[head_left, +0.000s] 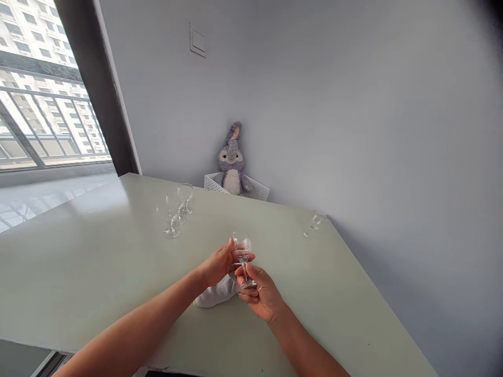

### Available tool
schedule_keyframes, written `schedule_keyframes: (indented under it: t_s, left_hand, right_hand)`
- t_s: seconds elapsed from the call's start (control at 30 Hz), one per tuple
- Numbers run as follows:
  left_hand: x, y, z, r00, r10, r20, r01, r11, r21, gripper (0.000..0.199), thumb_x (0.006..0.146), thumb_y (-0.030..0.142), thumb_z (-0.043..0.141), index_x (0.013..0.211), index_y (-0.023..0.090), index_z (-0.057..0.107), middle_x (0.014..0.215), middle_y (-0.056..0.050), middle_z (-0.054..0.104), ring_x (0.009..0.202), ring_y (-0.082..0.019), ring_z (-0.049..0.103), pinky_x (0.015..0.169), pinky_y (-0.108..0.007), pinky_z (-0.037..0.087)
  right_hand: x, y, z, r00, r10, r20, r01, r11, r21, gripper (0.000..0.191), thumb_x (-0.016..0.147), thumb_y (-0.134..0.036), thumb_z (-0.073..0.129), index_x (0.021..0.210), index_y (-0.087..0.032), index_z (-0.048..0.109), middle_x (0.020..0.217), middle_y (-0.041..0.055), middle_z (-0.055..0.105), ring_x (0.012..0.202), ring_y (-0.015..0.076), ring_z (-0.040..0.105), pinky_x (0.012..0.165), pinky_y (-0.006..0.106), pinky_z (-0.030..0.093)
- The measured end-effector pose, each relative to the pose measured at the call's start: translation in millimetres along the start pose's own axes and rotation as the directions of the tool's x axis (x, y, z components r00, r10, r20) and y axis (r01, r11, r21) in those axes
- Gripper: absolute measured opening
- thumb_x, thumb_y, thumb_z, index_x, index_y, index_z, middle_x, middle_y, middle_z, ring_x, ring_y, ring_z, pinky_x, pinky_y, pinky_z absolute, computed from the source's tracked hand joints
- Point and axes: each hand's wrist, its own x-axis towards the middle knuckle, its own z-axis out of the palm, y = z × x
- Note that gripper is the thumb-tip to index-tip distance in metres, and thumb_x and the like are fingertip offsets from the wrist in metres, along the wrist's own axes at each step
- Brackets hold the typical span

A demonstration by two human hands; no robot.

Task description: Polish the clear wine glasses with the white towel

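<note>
Both of my hands hold one clear stemmed wine glass [242, 254] above the front middle of the table. My left hand [220, 263] grips the bowl, thumb on the near side and fingers behind it. Lower down, my right hand [262, 293] is closed around the stem, close to the round foot. The glass stands nearly upright. Under and beside the hands lies a crumpled white cloth [217, 293], partly covered by my left wrist and the glass.
Several clear stemmed glasses [172, 230] stand close together at the table's back left. Another glass [315, 220] is near the right back corner. A purple plush rabbit [231, 167] sits in a white perforated basket [257, 190] behind the pale table [314, 293], against the wall.
</note>
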Motion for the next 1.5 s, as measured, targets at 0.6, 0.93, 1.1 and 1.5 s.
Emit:
schedule_keyframes:
  t_s: [0.6,0.93,1.1,1.5]
  left_hand:
    - [22,-15,-26.0,0.969,0.008,-0.245,-0.028,0.997,-0.078,0.017,0.078,0.023,0.058,0.09,0.011,0.06,0.089,-0.011,0.065,0.086,-0.018,0.063,0.087,-0.034,0.048]
    - [22,-13,-25.9,0.973,0.002,-0.23,-0.018,0.998,-0.065,0.017,0.077,0.022,0.061,0.091,0.012,0.06,0.089,-0.011,0.065,0.086,-0.019,0.063,0.088,-0.035,0.049]
    - [22,-13,-24.1,0.975,0.011,-0.222,-0.022,0.999,-0.05,0.017,0.076,0.021,0.061,0.09,0.012,0.06,0.087,-0.011,0.065,0.085,-0.018,0.063,0.087,-0.034,0.049]
    - [20,-11,-20.7,0.974,-0.005,-0.226,-0.012,0.997,-0.072,0.012,0.078,0.019,0.059,0.088,0.012,0.06,0.084,-0.01,0.066,0.081,-0.018,0.065,0.085,-0.033,0.05]
  right_hand:
    - [13,-80,-106,0.638,-0.694,-0.335,0.157,0.542,-0.826,0.04,0.069,-0.052,0.058,0.073,-0.013,0.063,0.08,0.0069,0.064,0.05,0.0082,0.042,0.048,0.024,0.034]
    - [-11,-129,-196,0.36,-0.825,-0.435,-0.197,0.388,-0.9,0.027,0.066,-0.042,0.053,0.066,-0.016,0.061,0.064,0.0042,0.062,0.059,0.0172,0.055,0.057,0.026,0.038]
    - [-9,-135,-223,0.316,-0.825,-0.469,-0.261,0.4,-0.879,0.027,0.067,-0.041,0.051,0.069,-0.015,0.061,0.062,0.0044,0.062,0.057,0.0171,0.056,0.054,0.025,0.04]
    - [-3,-141,-235,0.288,-0.822,-0.492,-0.28,0.419,-0.864,0.033,0.068,-0.039,0.05,0.082,-0.013,0.064,0.065,0.0059,0.064,0.056,0.016,0.058,0.05,0.024,0.041]
